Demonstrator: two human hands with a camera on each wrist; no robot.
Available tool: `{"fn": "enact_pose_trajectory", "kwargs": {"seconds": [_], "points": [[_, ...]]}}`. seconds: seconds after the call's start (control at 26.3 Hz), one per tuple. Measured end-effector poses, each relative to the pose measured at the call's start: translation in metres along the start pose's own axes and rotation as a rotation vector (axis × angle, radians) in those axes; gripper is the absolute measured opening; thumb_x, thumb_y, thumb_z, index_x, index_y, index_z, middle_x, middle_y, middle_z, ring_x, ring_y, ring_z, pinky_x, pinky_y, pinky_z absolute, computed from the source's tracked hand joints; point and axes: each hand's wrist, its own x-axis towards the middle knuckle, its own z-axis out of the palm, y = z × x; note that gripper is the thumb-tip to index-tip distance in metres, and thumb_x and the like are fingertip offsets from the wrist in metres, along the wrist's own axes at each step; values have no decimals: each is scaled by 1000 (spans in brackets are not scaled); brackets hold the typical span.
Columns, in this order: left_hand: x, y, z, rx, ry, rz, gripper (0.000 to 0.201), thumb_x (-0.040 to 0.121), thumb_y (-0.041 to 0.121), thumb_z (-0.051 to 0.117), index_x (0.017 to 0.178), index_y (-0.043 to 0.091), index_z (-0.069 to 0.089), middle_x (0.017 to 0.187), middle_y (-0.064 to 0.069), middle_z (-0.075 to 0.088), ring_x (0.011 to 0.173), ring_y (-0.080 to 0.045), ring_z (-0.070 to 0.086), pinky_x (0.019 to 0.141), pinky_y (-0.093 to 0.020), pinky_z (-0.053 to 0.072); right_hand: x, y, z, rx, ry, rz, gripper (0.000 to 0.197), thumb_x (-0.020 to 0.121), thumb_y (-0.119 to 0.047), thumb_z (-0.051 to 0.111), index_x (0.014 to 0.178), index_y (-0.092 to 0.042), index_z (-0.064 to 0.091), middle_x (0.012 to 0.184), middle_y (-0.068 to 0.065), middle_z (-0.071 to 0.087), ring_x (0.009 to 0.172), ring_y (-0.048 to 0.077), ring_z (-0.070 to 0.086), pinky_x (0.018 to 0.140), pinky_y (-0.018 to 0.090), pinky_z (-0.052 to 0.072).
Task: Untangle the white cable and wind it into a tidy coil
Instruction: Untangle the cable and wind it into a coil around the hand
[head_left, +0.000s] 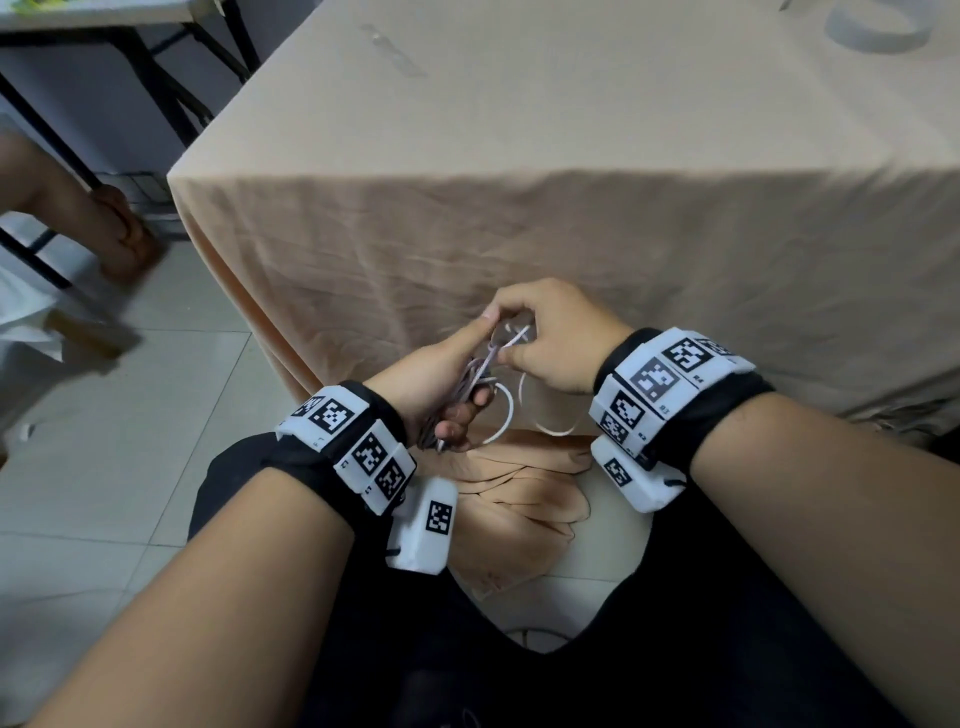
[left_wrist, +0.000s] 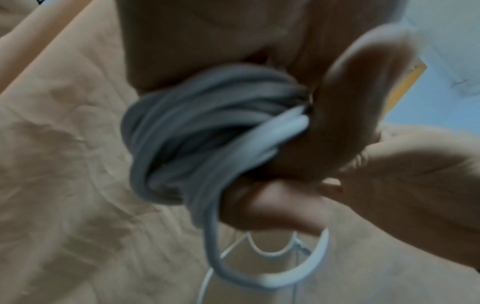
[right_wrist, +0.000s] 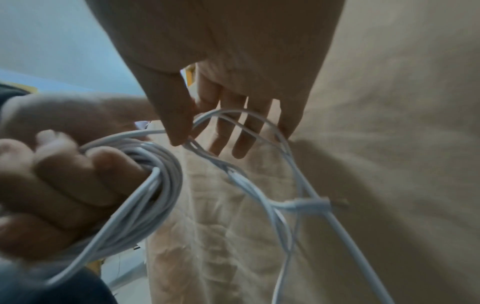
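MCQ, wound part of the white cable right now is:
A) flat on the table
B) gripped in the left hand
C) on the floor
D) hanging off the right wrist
B. The left hand has its fingers curled round the bundle of cable loops, held in front of the draped tablecloth, while the right hand pinches a loose strand beside it.

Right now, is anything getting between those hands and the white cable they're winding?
Nothing visible. The left hand grips the wound bundle of the white cable directly, and the right hand pinches a loose strand. The hanging loops do cross one another near a small wrapped knot.
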Motion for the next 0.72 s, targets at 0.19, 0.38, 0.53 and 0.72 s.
{"fn": "enact_pose_trajectory", "kwargs": {"seconds": [0.19, 0.38, 0.53, 0.72], "points": [[10, -17, -12, 21, -82, -82, 44, 87, 44, 55, 57, 15, 42, 37, 2, 26, 24, -10, 23, 44, -22, 35, -3, 16, 22, 157, -61, 93, 30, 72, -5, 70, 82, -33, 66, 90, -10, 63, 76, 6, 56, 71, 22, 41], [12, -25, -18, -7, -77, -90, 28, 83, 23, 50, 58, 15, 40, 36, 3, 24, 24, -11, 21, 46, -23, 36, -5, 21, 22, 215, -64, 190, 17, 62, -17, 83, 68, -24, 69, 72, -3, 69, 70, 15, 63, 74, 38, 55], [13, -25, -20, -18, -38, -108, 28, 83, 23, 48, 57, 15, 39, 34, 4, 23, 24, -11, 20, 44, -21, 37, -6, 29, 26, 213, 45, 231, 40, 47, -44, 79, 78, -27, 61, 82, -3, 70, 79, 21, 67, 78, 42, 56], [15, -28, -21, -84, -94, -132, 33, 86, 26, 45, 56, 14, 40, 32, 4, 23, 22, -10, 22, 45, -21, 39, -11, 28, 29, 86, 119, 112, 18, 72, -16, 69, 83, -29, 66, 88, -10, 65, 86, 16, 62, 84, 36, 53]]}}
